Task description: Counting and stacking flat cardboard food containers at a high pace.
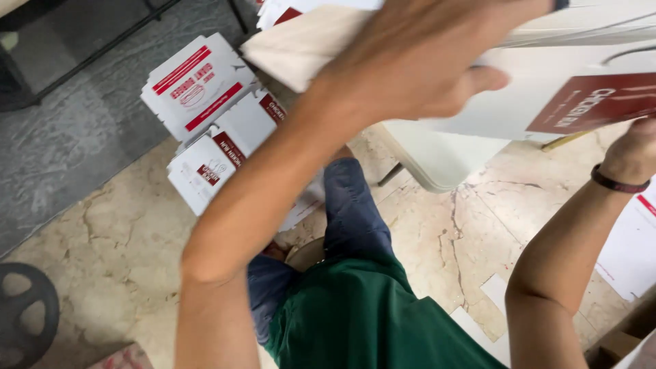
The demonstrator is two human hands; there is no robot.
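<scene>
My left hand [417, 58] is raised at the top middle, fingers closed over the edge of a flat white cardboard carton [540, 82] with a dark red printed panel. My right hand [635, 150] reaches up at the right edge, a dark band on its wrist, and touches the carton's lower right part; its fingers are mostly out of frame. The carton is held up in front of me, above a white table [437, 160]. Below are my green shirt and blue jeans.
A pile of flat white and red cartons [205, 116] lies on the marble floor at upper left. More white sheets [632, 246] lie at the right. A black wheel-like object [24, 321] sits at lower left, beside grey flooring.
</scene>
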